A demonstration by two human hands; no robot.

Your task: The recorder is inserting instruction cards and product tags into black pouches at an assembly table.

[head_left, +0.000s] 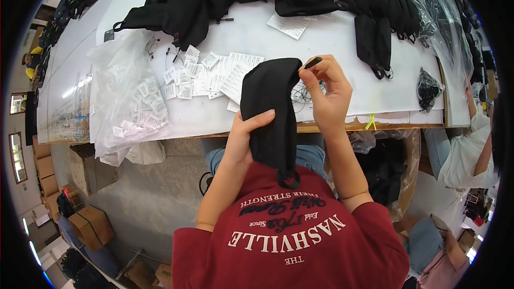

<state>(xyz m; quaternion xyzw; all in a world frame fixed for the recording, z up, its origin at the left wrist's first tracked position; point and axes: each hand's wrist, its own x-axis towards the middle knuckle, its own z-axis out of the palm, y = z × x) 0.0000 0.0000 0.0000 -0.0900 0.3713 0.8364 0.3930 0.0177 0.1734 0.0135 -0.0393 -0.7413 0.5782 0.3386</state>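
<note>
A long black fabric pouch (270,112) is held upright in front of my chest, with a small loop at its lower end. My left hand (247,134) is closed around its left side, thumb lying across the front. At the pouch's upper right edge, my right hand (329,91) pinches a short black strip (313,62) between thumb and fingertips. Whether the strip is joined to the pouch I cannot tell. Just behind the pouch lie printed white labels (235,75), and thin dark strings (302,93) show beneath my right hand.
Black pouches (187,5) are heaped along the table's far side, with a row (380,8) at right. A clear plastic bag (126,96) of labels lies at left. A crumpled bag (428,90) sits near the right edge. Other people (466,150) are at right.
</note>
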